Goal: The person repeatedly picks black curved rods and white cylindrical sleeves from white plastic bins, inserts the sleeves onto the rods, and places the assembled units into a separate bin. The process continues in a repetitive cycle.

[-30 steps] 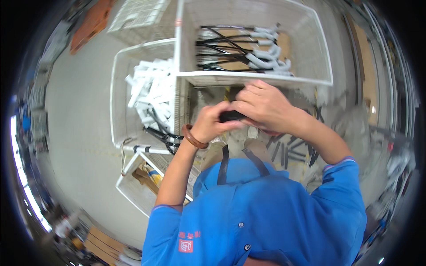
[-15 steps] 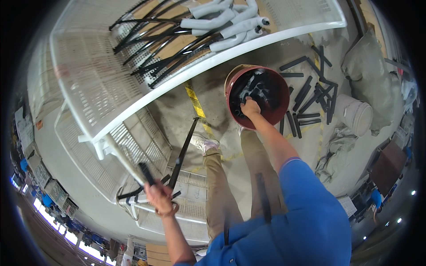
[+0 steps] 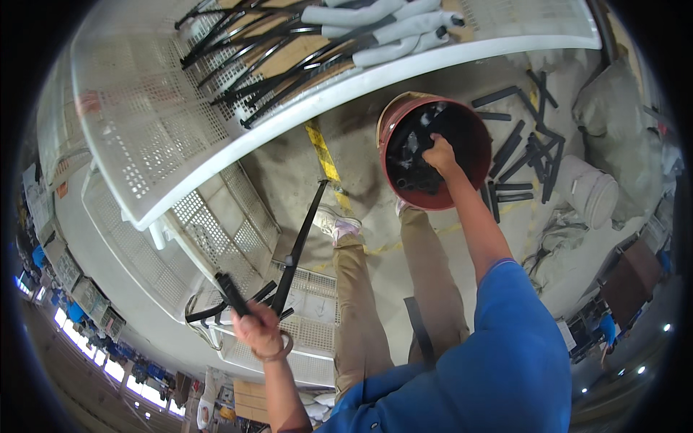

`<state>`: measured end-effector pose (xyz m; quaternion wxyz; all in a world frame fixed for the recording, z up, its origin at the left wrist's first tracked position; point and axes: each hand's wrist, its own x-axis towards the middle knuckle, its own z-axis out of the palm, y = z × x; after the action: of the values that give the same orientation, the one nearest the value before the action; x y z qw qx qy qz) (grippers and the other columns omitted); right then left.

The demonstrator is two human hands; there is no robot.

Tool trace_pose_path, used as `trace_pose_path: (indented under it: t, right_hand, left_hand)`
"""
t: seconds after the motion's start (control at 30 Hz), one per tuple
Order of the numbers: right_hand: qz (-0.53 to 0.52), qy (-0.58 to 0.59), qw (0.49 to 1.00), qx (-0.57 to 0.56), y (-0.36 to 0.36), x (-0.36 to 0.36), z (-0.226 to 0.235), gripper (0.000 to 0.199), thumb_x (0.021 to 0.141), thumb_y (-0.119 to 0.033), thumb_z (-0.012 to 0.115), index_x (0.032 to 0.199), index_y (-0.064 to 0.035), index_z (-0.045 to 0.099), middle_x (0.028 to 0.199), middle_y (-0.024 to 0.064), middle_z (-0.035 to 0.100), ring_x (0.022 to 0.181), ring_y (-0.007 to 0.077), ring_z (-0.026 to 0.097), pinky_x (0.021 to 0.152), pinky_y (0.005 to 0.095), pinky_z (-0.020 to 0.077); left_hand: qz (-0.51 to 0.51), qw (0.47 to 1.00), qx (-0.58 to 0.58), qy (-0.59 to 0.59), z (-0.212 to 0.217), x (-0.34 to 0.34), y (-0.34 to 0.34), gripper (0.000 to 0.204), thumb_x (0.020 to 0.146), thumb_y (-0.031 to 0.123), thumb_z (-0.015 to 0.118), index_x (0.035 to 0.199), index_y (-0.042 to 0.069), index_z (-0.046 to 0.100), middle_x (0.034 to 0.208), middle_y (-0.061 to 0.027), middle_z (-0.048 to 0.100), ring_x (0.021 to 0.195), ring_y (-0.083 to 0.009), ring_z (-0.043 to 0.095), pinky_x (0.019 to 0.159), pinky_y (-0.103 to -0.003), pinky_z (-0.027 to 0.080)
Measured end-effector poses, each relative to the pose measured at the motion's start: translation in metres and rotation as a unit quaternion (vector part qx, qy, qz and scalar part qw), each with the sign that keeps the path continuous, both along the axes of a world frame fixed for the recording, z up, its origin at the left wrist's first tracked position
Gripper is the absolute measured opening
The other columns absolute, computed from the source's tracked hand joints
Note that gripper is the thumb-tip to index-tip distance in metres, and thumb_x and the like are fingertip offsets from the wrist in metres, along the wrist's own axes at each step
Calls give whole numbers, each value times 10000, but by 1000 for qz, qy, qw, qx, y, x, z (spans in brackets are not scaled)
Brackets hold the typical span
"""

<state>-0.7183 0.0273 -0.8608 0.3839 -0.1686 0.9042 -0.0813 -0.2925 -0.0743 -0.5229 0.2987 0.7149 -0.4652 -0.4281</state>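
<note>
My left hand is closed around a short black tube-like piece that sticks up past the fingers. Right beside that hand, a long thin black bar slants away toward the floor; whether it joins the held piece is unclear. My right hand reaches inside a dark red bucket, fingers curled and partly lost against the dark contents. Whitish suds and black tube pieces show in the bucket.
Ahead stands a white perforated rack, with several black bars bearing grey-white sleeves. Black foam tubes lie scattered right of the bucket, near a white pail. Yellow-black tape marks the floor.
My right hand has moved up and rightward within the bucket, toward its middle. My left hand keeps its hold on the black piece, slightly lower. The whole view has shifted a little.
</note>
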Motion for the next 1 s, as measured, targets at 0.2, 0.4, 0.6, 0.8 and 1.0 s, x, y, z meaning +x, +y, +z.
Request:
trace_pose_path:
  t: [0.2,0.4,0.6,0.8,1.0]
  right_hand:
    - [-92,-233,967,-40,62,-51,170,187,728,-110,651,874,6,639,633,96,631,562,196,626,541,346,488]
    - [-88,-319,904,-270,142,-50,366,456,800,-74,734,1226,-42,574,813,-37,567,688,69,536,631,250,456]
    - [68,-152,921,-352,113,-21,535,496,810,-120,744,1257,-67,536,863,58,618,771,146,604,718,301,486]
    - [306,112,790,-519,9,-16,574,393,797,-148,713,1163,-106,576,1041,105,668,903,344,655,747,427,535]
    - [438,159,723,-509,-7,-41,618,478,692,-177,781,1135,-111,612,954,80,663,832,303,659,692,401,538]
  left_hand:
    - [-220,967,-97,-85,-11,-34,-5,181,993,178,517,849,75,549,626,63,428,503,-41,395,441,-212,313]
    - [-246,965,-21,82,30,-82,-17,234,992,245,592,842,67,606,584,83,428,490,-7,365,438,-198,273]
    - [-309,946,32,93,170,-94,-12,278,939,263,661,788,36,608,570,39,480,493,-39,427,446,-243,347]
    - [-384,921,15,64,299,-112,-16,259,939,229,668,791,24,607,575,35,484,516,-44,411,460,-247,349]
    - [-434,899,-46,34,355,-118,-3,211,914,196,693,840,6,638,582,1,488,559,-71,411,505,-257,369]
